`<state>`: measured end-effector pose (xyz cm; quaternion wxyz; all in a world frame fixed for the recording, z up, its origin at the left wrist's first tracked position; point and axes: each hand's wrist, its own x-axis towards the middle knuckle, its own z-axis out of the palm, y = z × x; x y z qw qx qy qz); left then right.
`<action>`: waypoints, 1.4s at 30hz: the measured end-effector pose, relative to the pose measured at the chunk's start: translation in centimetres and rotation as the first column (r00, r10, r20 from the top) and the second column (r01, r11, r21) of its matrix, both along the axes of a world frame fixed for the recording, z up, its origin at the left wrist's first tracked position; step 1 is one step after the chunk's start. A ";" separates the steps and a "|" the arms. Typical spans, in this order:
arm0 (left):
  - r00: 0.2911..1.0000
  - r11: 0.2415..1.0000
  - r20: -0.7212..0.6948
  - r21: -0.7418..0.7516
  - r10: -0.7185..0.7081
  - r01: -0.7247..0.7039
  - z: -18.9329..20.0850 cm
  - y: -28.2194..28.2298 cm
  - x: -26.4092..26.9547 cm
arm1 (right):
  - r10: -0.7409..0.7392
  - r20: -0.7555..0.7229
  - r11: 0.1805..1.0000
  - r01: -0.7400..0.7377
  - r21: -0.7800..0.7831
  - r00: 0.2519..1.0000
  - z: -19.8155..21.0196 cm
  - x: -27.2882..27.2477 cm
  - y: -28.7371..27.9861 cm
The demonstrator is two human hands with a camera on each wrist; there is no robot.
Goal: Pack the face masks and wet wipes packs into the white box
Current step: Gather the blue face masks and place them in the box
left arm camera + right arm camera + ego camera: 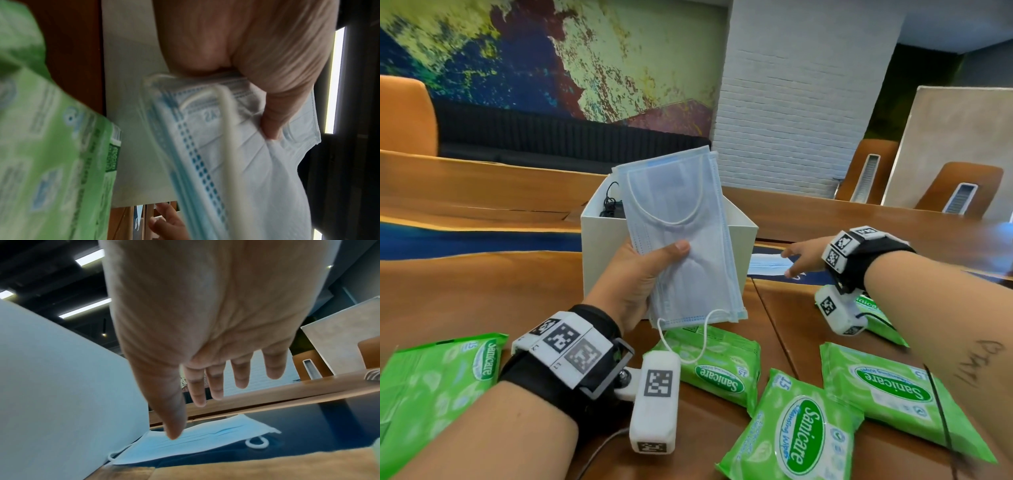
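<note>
My left hand grips a stack of pale blue face masks upright in front of the white box, thumb pressed across the front; the stack also fills the left wrist view. The open-topped box holds something dark with black cords. My right hand reaches out with straight fingers over a single blue mask that lies flat on the table right of the box; this mask sits just under the thumb. Several green wet wipes packs lie near me.
The wooden table has dark blue inlay strips, one under the loose mask. A green pack lies at the near left, another under my right wrist. Orange chairs and a grey panel stand beyond the far edge.
</note>
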<state>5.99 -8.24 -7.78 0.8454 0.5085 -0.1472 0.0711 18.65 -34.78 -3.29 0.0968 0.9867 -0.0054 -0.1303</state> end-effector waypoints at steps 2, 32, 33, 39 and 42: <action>1.000 1.000 0.004 0.000 -0.001 0.001 0.0 0.0 0.1 | -0.002 -0.033 0.999 0.000 -0.044 0.999 -0.5 1.1 1.2; 1.000 1.000 0.003 0.019 -0.017 0.016 -0.5 0.1 0.6 | -0.122 0.021 0.982 0.117 0.148 0.992 -2.6 2.6 0.6; 1.000 1.000 0.004 0.021 -0.016 0.016 -0.5 0.1 0.6 | -0.113 0.038 0.984 0.107 0.146 0.993 -2.4 2.5 0.5; 0.999 0.999 0.006 0.020 -0.043 0.043 -0.5 -0.1 0.4 | -0.034 0.241 0.964 -0.032 0.265 0.970 -0.6 0.9 -0.6; 0.999 0.999 -0.001 0.013 -0.049 0.049 -0.3 -0.2 0.3 | -0.097 0.368 0.890 -0.085 0.448 0.925 1.2 -1.2 -1.6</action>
